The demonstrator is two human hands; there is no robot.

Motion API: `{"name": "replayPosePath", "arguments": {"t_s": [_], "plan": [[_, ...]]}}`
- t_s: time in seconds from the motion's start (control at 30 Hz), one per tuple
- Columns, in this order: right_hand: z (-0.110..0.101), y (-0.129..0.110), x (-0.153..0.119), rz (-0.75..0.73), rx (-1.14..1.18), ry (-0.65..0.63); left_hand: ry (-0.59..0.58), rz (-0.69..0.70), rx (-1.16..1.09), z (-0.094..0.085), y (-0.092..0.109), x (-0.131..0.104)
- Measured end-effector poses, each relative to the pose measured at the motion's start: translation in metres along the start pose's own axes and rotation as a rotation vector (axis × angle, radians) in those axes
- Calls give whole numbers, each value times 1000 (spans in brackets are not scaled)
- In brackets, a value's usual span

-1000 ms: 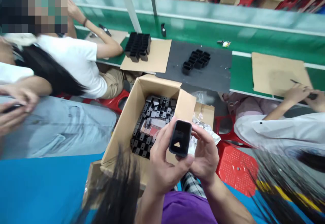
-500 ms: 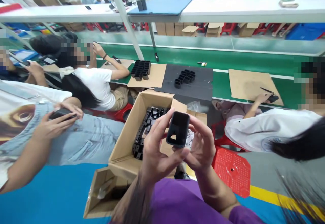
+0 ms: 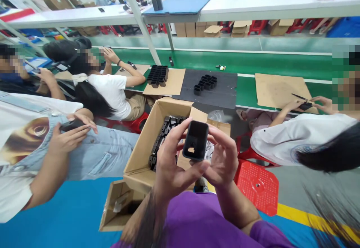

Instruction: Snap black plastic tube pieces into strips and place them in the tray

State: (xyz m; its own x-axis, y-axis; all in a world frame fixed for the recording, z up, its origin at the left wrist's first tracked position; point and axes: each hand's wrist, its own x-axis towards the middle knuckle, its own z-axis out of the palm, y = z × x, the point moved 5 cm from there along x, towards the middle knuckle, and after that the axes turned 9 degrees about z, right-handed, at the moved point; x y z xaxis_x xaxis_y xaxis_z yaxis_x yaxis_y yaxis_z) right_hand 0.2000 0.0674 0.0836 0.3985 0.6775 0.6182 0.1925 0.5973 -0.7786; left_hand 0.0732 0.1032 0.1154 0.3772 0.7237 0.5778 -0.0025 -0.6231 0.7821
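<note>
Between my two hands I hold a black plastic housing (image 3: 196,140), a hollow box with rounded corners. Its open side faces me, and a small cutout low in its inner wall lets light brown show through. My left hand (image 3: 173,156) grips the left side and bottom edge, thumb along the bottom. On the other side, the fingers and thumb of my right hand (image 3: 222,156) touch the right side. Just beyond my left hand, several similar black parts (image 3: 161,137) lie in an open cardboard box (image 3: 137,154).
Black housings (image 3: 158,76) stand grouped on cardboard on the green bench (image 3: 244,96), and others (image 3: 205,84) on a black mat (image 3: 222,98). A red stool (image 3: 258,188) is at my right. Co-workers sit left and right; one person stands close at left. A second carton (image 3: 112,206) is below.
The housing stays in both hands, tilted slightly so more of its inside shows. The right co-worker's second hand has come into view at a black part. The camera view has shifted a little.
</note>
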Motion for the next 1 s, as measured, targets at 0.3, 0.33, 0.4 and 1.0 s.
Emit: {"name": "replayPosePath", "arguments": {"t_s": [0.3,0.33,0.4,1.0], "plan": [[-7,0,2,-49,65,-14,9,33,42,4,1,0],[-7,0,3,-53,49,-12,6,34,34,5,1,1],[-9,0,4,-62,20,-11,7,26,6,6,0,2],[-9,-4,11,-156,-124,150,61,-132,-538,20,-18,16]]}}
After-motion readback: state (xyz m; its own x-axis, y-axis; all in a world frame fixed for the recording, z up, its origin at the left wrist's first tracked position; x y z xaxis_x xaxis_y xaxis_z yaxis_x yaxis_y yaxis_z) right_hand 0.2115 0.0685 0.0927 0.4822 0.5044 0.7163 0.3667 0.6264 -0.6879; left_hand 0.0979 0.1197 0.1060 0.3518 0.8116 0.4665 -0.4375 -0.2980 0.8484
